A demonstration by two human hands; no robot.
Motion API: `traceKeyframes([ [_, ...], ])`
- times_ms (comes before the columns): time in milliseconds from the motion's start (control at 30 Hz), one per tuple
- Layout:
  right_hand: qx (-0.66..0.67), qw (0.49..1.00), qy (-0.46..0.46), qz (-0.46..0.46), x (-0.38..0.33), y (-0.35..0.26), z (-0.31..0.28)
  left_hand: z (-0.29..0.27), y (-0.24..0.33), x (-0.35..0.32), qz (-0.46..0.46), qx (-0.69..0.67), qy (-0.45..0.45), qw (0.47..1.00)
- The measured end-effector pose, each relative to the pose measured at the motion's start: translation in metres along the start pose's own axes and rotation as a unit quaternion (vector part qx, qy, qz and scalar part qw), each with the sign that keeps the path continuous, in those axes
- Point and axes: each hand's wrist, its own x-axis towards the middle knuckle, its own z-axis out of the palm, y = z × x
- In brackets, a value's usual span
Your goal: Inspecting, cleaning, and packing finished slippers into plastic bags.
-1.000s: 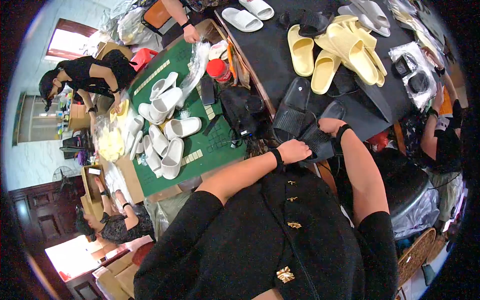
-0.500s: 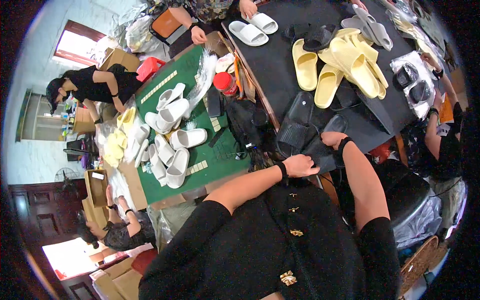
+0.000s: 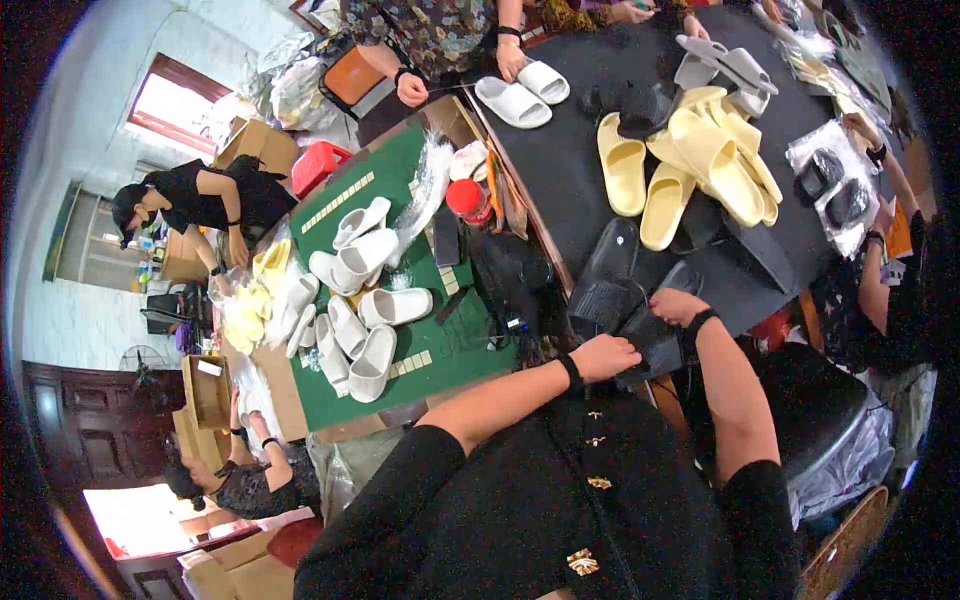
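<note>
A pair of black slippers lies at the near edge of the black table, the left slipper (image 3: 607, 270) flat and the other slipper (image 3: 660, 335) partly behind my hands. My right hand (image 3: 680, 306) is closed in a pinch over that second slipper. Just left of it and nearer my body, my left hand (image 3: 605, 358) also has its fingers drawn together at the slippers' near end. Whatever either pinch holds is too small to make out. Yellow slippers (image 3: 720, 165) are heaped beyond the pair, with more black slippers (image 3: 755, 255) beside them.
On the left, a green table (image 3: 330, 260) carries white slippers (image 3: 395, 305) and a red-lidded jar (image 3: 467, 200). A co-worker's hand (image 3: 511, 62) touches white slippers (image 3: 515, 100) at the far side. Bagged black slippers (image 3: 830, 185) lie right. Other people work at left and right.
The whole view has shifted, so the tables and slippers appear lower and slightly farther right. My left fingers have drawn closer together. Both hands stay by the black slippers.
</note>
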Motion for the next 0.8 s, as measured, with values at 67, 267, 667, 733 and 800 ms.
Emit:
traceKeyframes([
  [67, 0.018, 0.988, 0.148, -0.045, -0.043, -0.043, -0.005, -0.025, -0.01, -0.002, -0.066, -0.113, 0.048, 0.99],
  [267, 0.246, 0.864, 0.354, -0.259, -0.089, -0.093, 0.057, -0.04, -0.018, -0.014, -0.3, -0.528, 0.17, 0.776],
  [667, 0.166, 0.927, 0.285, -0.177, -0.092, -0.046, 0.103, 0.008, -0.011, -0.027, -0.286, -0.531, 0.172, 0.779],
  [733, 0.236, 0.882, 0.354, -0.204, -0.086, -0.033, 0.074, -0.001, -0.025, -0.021, -0.239, -0.485, 0.229, 0.809],
  [800, 0.208, 0.867, 0.399, -0.216, -0.096, -0.048, 0.039, 0.016, -0.051, -0.022, -0.189, -0.318, 0.285, 0.884],
])
